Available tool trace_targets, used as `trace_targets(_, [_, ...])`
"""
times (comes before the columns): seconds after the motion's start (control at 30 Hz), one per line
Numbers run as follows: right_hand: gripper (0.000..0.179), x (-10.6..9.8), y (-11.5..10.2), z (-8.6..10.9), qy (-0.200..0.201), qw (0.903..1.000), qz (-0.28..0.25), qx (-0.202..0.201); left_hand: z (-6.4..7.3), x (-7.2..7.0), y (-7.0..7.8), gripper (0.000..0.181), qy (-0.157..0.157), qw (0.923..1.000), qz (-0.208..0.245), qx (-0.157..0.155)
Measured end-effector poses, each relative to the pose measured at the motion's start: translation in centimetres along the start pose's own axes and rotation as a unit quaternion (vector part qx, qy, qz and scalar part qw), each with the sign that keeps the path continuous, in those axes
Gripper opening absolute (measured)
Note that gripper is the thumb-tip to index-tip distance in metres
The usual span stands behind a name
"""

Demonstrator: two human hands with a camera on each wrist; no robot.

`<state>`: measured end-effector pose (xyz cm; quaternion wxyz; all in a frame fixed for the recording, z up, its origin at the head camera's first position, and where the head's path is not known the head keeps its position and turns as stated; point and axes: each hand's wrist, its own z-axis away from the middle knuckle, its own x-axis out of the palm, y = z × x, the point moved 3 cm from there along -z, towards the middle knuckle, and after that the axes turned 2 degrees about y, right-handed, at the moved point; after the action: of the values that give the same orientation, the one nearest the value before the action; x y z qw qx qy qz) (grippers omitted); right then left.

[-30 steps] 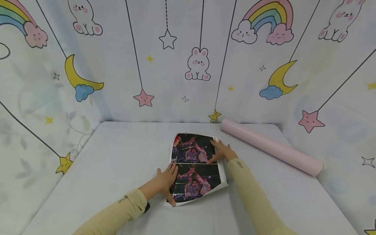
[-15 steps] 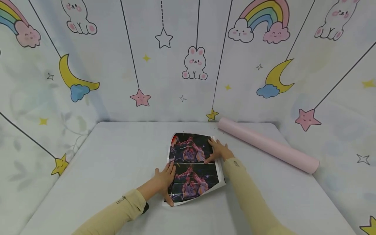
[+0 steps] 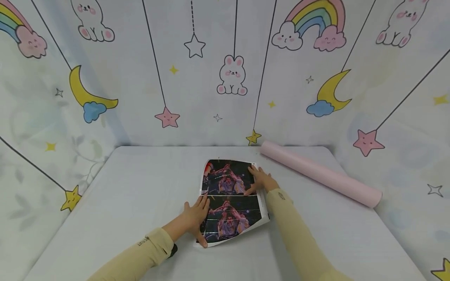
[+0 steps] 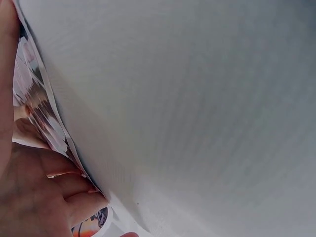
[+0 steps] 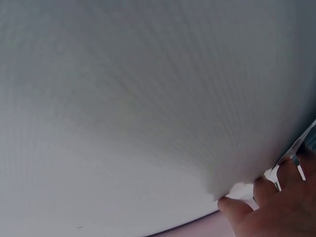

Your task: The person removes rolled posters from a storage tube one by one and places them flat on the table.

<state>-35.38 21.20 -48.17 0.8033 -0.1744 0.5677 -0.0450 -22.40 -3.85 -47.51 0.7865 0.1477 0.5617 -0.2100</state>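
A glossy photo sheet [image 3: 242, 207] with white margins lies on the white table, printed with two matching dark pictures, one above the other. Its lower right corner curls up. My left hand [image 3: 195, 219] rests along the lower left edge, thumb and fingers spread. My right hand [image 3: 261, 181] presses the upper right edge, its fingers also spread. In the left wrist view, the left hand [image 4: 34, 197] lies against the shiny paper [image 4: 44, 106]. In the right wrist view, the fingers of the right hand [image 5: 276, 210] reach over the white paper margin.
A pale pink roll [image 3: 321, 173] lies slantwise on the table [image 3: 151, 183] at the back right. Behind the table stands a white cloth backdrop [image 3: 211, 86] printed with rabbits, stars, moons and rainbows, which also runs along both sides.
The head view has turned slightly, so everything sits a little farther left in it. Both hands and the photo sheet stay in place.
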Motion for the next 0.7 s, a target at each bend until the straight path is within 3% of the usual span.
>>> trace_targets(0.4, [0.115,0.31,-0.30,0.31,-0.015,0.9997,0.005,0.018,0.52,0.11,0.38,0.135,-0.003,0.9999,0.010,-0.006])
trace_targets(0.7, [0.115,0.36,-0.36,-0.35,0.001,1.0000,0.008,-0.001,0.40,0.18,0.03,0.134,0.003,0.9997,0.023,-0.009])
